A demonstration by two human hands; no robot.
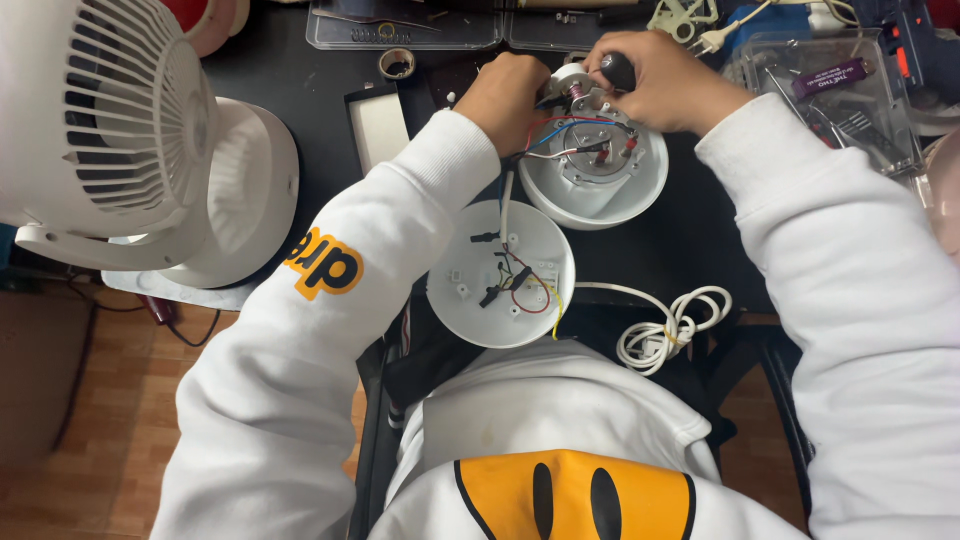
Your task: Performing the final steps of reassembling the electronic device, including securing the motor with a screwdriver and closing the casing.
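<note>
Now | left hand (515, 95) pinching wires (560, 130) at housing (600, 190) rim | right hand (665, 85) grip clamps black handle (618, 70)

The left hand (515, 95) rests on the rim of an opened white fan base (594, 180), near its coloured wires (575, 135). The right hand (655, 85) grips a black-handled screwdriver (617, 70) above the motor coil (577, 92). A round white cover (500, 275) lies nearer the body, beside a coiled white cable (665, 325). A white fan (110, 130) stands at the left.

white fan (100, 130) - left | tape roll (397, 63) - top | clear plastic box (830, 95) - right | coiled white cord (665, 330)
</note>
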